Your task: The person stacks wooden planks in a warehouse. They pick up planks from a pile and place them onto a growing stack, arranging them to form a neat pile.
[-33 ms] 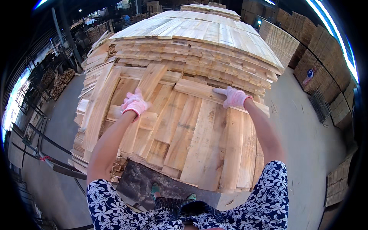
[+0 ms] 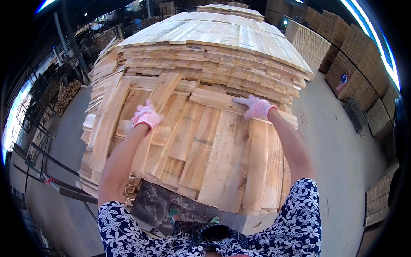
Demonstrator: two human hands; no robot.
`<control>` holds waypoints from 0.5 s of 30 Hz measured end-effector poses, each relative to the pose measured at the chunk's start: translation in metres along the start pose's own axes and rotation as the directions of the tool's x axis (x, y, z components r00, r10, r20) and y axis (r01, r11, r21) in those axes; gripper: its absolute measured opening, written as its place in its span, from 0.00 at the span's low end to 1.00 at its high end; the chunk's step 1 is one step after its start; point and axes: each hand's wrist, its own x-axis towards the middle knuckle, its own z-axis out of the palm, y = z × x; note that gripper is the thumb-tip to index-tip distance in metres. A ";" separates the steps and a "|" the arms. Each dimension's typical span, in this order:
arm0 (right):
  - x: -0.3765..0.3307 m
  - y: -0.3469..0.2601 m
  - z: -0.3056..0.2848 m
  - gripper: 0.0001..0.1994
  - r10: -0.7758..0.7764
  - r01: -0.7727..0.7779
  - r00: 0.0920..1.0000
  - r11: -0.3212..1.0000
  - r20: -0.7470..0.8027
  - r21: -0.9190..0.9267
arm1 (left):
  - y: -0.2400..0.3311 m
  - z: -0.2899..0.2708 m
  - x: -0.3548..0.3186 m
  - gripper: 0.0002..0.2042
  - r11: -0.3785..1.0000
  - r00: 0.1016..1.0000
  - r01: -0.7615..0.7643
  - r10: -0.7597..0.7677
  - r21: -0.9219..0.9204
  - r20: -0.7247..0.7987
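Pretty tight around the big plank stack (image 2: 214, 55): leaning boards (image 2: 214, 150) cover its whole near face, so no gap to reach through there. Right of the stack there's open concrete floor (image 2: 342, 162), with more timber piles (image 2: 342, 64) beyond. Left of it, metal rails (image 2: 47, 158) and scrap wood (image 2: 64, 96) crowd the lane.

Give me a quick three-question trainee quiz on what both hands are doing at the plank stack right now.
1. True or false: the left hand rests on a leaning plank.
2. The right hand lies on: A) the crosswise board, B) the floor, C) a far stack.
3. What do both hands wear?

Key: 1 true; 2 A; 3 pink-and-white work gloves.
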 end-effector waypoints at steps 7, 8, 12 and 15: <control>0.004 -0.018 0.009 0.46 0.031 -0.035 0.994 0.999 -0.106 -0.034 | -0.057 -0.037 -0.013 0.47 0.867 0.967 -0.254 0.228 -0.428 -0.113; -0.005 -0.003 0.012 0.46 0.043 -0.053 0.989 0.996 -0.139 -0.073 | -0.049 -0.052 -0.038 0.48 0.737 0.938 -0.343 0.300 -0.583 -0.172; -0.098 0.064 -0.001 0.49 0.270 -0.285 0.941 0.958 -0.206 -0.044 | -0.085 -0.085 -0.133 0.47 0.315 0.897 -0.426 0.270 -0.848 -0.351; -0.114 0.128 0.037 0.53 0.452 -0.431 0.880 0.889 -0.146 0.151 | -0.187 -0.073 -0.206 0.47 0.187 0.951 -0.306 0.104 -0.933 -0.291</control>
